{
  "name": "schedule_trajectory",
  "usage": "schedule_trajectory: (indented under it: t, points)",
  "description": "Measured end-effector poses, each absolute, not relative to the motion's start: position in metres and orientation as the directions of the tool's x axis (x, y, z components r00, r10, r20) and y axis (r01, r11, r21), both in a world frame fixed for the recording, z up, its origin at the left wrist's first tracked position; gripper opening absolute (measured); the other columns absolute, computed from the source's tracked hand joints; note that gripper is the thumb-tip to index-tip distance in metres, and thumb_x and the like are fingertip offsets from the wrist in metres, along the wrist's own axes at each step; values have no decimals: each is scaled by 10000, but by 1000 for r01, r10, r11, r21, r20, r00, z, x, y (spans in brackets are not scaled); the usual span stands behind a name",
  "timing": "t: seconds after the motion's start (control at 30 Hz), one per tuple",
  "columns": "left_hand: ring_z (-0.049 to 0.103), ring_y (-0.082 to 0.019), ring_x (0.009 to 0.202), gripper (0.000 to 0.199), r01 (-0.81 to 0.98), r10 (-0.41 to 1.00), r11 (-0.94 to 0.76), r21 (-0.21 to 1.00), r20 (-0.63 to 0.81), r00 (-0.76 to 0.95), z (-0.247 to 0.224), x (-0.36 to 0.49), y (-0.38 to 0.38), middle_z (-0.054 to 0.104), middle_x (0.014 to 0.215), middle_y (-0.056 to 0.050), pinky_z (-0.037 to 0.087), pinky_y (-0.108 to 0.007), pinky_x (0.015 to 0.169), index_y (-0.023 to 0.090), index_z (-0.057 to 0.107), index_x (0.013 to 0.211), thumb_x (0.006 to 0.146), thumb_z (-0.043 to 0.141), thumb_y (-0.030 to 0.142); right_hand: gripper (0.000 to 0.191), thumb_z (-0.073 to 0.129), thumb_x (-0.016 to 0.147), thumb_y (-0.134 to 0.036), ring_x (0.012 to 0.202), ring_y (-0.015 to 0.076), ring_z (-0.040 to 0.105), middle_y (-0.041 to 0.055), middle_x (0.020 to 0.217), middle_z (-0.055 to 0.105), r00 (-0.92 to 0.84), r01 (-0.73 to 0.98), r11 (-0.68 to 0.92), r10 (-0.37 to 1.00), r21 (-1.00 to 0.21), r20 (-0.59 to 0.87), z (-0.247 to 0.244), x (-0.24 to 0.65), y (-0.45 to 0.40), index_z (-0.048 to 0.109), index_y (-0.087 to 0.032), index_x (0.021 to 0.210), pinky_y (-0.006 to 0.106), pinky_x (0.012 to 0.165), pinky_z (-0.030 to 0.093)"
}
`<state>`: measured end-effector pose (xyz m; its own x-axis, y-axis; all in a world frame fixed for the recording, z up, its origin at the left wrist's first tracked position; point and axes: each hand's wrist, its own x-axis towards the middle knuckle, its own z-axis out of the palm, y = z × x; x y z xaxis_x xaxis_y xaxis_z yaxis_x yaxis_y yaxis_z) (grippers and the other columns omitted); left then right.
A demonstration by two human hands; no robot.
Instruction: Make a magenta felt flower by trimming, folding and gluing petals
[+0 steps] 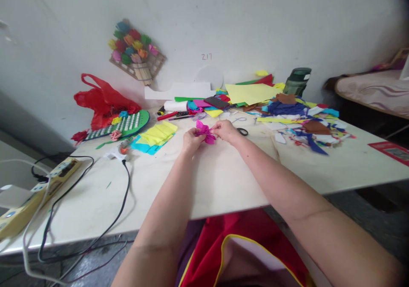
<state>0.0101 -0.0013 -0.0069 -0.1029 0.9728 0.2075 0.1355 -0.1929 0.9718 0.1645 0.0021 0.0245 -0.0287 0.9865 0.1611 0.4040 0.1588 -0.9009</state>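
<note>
Between my hands, just above the table (223, 180), is a magenta paper flower (204, 129) with spread petals. My left hand (192, 140) is closed on its left side, the fingers pinched at its base. My right hand (225, 130) pinches at the flower's right edge; a thin pale strand seems to run there, too small to make out. Scissors with black handles (243, 131) lie just right of my right hand. Yellow crepe paper sheets (159, 133) rest on blue paper (147, 147) to the left of my left hand.
A glue gun (119, 152) with a black cord lies at left near a power strip (51, 180). Behind are a red plastic bag (102, 99), markers (179, 115) and coloured paper (251, 93). Paper scraps (315, 129) and a green bottle (297, 82) stand at right.
</note>
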Motion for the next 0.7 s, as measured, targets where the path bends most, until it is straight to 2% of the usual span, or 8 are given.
schedule_trajectory:
  t: [0.13,0.27,0.47,0.7]
  points:
    - [602,-161,661,260,216,966,-216,952,241,-97,-10,9,0,680,740,-37,466,-270,650,152,690,794,545,708,222,95,604,753,-82,347,69,446,-66,379,490,-14,406,75,997,-911,76,27,160,-1,599,-138,676,174,387,363]
    - [597,-159,654,259,280,960,-224,933,261,-102,-11,9,1,685,757,-40,456,-265,629,151,691,811,564,692,231,141,583,781,-44,332,77,460,-62,379,500,-34,349,39,999,-936,29,29,158,-3,566,-145,684,177,368,377]
    - [614,-170,683,261,284,962,-216,934,253,-101,-8,11,-3,696,765,-49,471,-266,642,144,692,813,569,698,234,220,584,741,52,358,76,486,-58,414,519,-67,205,-25,997,-978,-40,31,160,-5,529,-145,659,182,381,424]
    - [616,-171,679,244,266,961,-224,937,258,-99,-6,10,-4,694,748,-41,480,-269,657,144,689,794,564,692,225,161,551,737,33,435,113,569,-22,467,574,-118,76,-39,992,-996,-48,27,164,-2,558,-128,737,200,406,473]
